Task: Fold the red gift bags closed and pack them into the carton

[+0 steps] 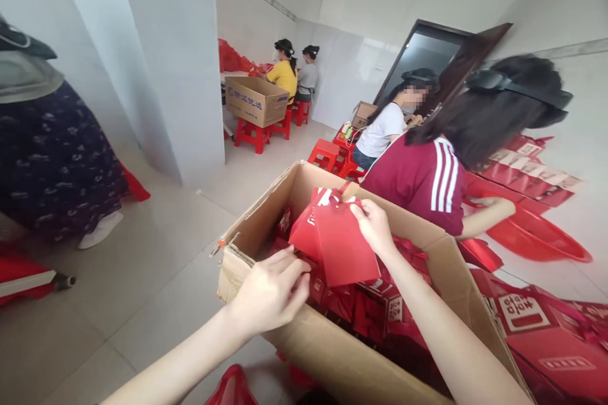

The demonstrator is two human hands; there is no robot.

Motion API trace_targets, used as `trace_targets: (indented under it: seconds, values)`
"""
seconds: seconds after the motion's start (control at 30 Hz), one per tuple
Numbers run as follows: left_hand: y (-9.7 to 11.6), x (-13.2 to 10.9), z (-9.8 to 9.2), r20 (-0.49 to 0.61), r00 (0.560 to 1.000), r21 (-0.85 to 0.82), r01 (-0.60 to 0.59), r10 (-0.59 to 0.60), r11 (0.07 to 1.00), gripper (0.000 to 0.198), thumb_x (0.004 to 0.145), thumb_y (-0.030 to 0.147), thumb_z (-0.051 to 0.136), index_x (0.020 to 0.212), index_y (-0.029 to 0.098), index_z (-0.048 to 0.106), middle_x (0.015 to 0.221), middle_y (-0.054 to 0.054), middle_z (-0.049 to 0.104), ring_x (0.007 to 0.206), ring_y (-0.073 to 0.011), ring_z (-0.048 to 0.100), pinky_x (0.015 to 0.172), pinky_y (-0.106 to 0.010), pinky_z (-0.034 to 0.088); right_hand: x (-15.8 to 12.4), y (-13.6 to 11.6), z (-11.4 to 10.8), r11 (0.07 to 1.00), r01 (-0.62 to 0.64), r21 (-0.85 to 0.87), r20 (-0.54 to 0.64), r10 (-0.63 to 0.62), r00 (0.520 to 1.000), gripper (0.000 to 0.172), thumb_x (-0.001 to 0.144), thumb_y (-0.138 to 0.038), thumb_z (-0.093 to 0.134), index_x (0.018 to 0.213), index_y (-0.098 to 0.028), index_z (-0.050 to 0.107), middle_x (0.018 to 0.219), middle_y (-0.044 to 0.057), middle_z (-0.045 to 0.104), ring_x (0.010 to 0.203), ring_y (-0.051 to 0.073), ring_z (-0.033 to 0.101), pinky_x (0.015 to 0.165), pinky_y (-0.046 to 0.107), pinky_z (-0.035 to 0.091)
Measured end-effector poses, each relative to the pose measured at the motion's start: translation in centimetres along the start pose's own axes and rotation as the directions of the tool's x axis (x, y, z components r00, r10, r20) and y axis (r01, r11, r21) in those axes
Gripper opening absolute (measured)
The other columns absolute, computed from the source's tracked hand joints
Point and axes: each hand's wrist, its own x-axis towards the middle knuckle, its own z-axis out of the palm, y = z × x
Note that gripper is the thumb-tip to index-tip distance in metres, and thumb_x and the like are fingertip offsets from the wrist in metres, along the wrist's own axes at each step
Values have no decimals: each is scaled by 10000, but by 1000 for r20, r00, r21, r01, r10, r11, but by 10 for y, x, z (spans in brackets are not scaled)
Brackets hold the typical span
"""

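Note:
My right hand [373, 224] pinches the top edge of a red gift box [346, 247] of folded card, near a dark red ribbon at its top. The gift box hangs tilted above the opening of a large cardboard box [361, 342]. Loosely bent, with gaps between the fingers, my left hand [275, 288] hovers over the near left rim, close to the gift box's lower left side. It shows nothing in its grip. Beneath both hands, several red gift boxes [351, 307] with white lettering and ribbons fill the cardboard box.
Right of the cardboard box lie more red gift boxes [536, 329]. A co-worker in a maroon shirt [413, 171] sits close by, an arm over a red plastic basket [536, 228]. Red stools [325, 153] and another carton [256, 101] stand farther back. A person in a dark skirt [57, 158] stands left.

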Motion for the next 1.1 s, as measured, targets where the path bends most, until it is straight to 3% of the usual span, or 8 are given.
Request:
trace_targets:
  seconds: [0.07,0.17,0.23,0.3,0.57,0.7,0.93,1.1]
  values:
    - [1,0,11,76,989,149,113,-126,982,233,847,207,399,734,154,596,681,-67,638,694,-209,627,642,-318,505,19,-15,31,992,-8,-126,0,8,1000,246,787,-412,495,687,-188,513,697,62,622,724,228,582,668,303,408]
    - [5,1,19,277,897,296,262,-345,918,295,843,293,402,657,160,589,581,-72,623,540,-221,615,519,-316,476,38,-36,69,957,-42,-288,-25,36,999,218,844,-340,479,705,-178,519,718,89,631,742,246,598,641,291,391]
    - [7,1,18,359,850,302,284,-385,910,310,850,322,393,699,157,608,590,-81,639,533,-227,626,509,-307,467,44,-48,88,926,-54,-373,-34,45,998,195,871,-303,479,751,-162,539,758,104,640,772,246,611,635,277,391]
    - [7,1,15,397,837,282,280,-377,918,320,852,332,384,730,155,621,618,-94,654,562,-241,642,528,-317,473,46,-57,101,892,-49,-449,-32,39,999,162,883,-277,497,805,-148,558,816,111,646,813,240,618,638,265,396]
    - [4,-1,18,394,849,218,286,-352,933,303,852,331,396,747,154,618,624,-97,656,575,-248,648,554,-335,489,47,-82,103,707,15,-707,-70,-92,993,181,926,-251,449,1007,-115,536,1017,155,591,952,273,596,648,281,425]
    - [4,-3,20,387,850,207,297,-357,932,299,855,332,400,749,153,615,628,-95,656,577,-246,647,560,-339,494,53,-80,121,642,66,-764,-33,-142,989,217,948,-228,363,1043,-111,520,1027,157,572,857,258,623,608,281,436]
    - [2,2,18,472,805,220,287,-360,932,258,824,316,436,755,157,628,672,-101,669,605,-263,656,574,-362,504,51,-62,176,641,182,-745,91,-173,981,219,949,-151,355,1078,-114,528,1029,168,586,787,222,640,565,259,451]
    - [2,3,19,469,804,225,292,-366,930,275,839,337,432,762,160,627,657,-96,666,607,-252,660,579,-344,497,57,-55,158,674,181,-716,103,-155,983,193,961,-195,386,1070,-122,528,1019,147,604,743,205,646,574,252,430]
